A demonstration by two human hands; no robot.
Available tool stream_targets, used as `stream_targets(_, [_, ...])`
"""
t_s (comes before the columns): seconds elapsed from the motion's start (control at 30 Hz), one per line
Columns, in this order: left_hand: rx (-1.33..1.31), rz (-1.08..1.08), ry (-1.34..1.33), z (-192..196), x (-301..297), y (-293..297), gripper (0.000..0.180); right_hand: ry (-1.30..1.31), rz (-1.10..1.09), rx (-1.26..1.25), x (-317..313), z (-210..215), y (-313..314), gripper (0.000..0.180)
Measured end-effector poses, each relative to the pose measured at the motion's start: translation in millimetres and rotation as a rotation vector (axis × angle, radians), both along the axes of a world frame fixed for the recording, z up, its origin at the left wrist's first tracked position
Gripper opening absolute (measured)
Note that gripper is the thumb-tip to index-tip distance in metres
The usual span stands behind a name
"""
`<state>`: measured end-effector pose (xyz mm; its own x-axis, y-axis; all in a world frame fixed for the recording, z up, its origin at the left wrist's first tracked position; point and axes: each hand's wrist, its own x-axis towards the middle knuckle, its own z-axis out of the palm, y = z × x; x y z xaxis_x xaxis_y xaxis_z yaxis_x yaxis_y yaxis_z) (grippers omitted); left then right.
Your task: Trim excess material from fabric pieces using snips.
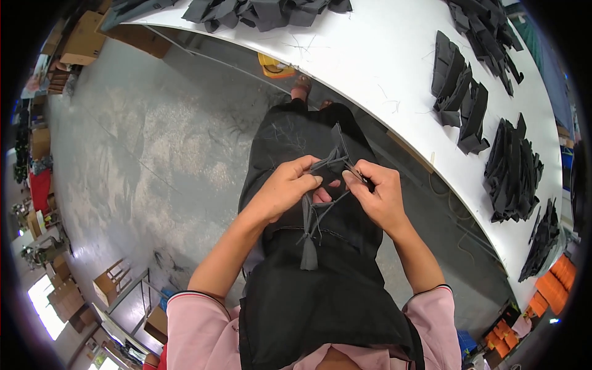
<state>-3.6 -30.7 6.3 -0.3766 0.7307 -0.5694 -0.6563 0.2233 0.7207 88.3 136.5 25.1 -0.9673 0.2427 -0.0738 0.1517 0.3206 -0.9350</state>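
My left hand (287, 188) is closed, its thumb and forefinger pinching a dark grey fabric strip (309, 254) over my lap. The strip forms a loose loop, one flat end standing up beyond my hands and another hanging toward me. Fingertips show through the loop. Opposite, my right hand (377, 190) is closed at the loop's right side, thumb and forefinger together on the cloth. A small, narrow dark thing shows between those fingers, too small to name. Under both hands lies my black apron (320, 290), with loose threads on it.
A white table (370, 55) curves along the front and right, bearing several piles of dark fabric pieces (513, 172) and loose threads. A yellow bin (274, 65) stands beneath it. Cardboard boxes (84, 38) and a wooden chair (111, 280) stand at the left. Orange bundles (558, 283) sit at right.
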Motion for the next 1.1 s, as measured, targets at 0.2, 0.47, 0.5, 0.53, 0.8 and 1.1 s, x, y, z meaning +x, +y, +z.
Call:
stream_targets(0.2, [-0.017,-0.021,-0.013,5.7,-3.6,0.3,0.036,0.074,-0.032,0.108,5.1,1.6,-8.1,0.008])
stream_targets(0.47, [-0.053,-0.036,-0.128,-13.4,2.8,-4.0,0.049,0.15,-0.013,0.228,3.4,-20.1,-7.0,0.013])
stream_targets(0.5, [-0.054,-0.037,-0.131,-13.9,4.4,-4.0,0.049,0.147,-0.014,0.228,2.0,-21.2,-6.2,0.013])
stream_targets(0.53, [-0.074,-0.038,-0.07,-14.2,6.8,-4.2,0.048,0.16,-0.006,0.231,-1.9,-24.5,-4.9,0.01])
stream_targets(0.8, [-0.004,0.413,0.001,-24.6,36.4,5.2,0.066,0.061,-0.071,-0.081,-12.1,-40.6,-11.3,0.018])
stream_targets(1.1, [-0.033,0.528,0.12,-17.4,36.8,10.0,0.06,0.069,0.057,0.628,17.8,12.8,-16.9,0.033])
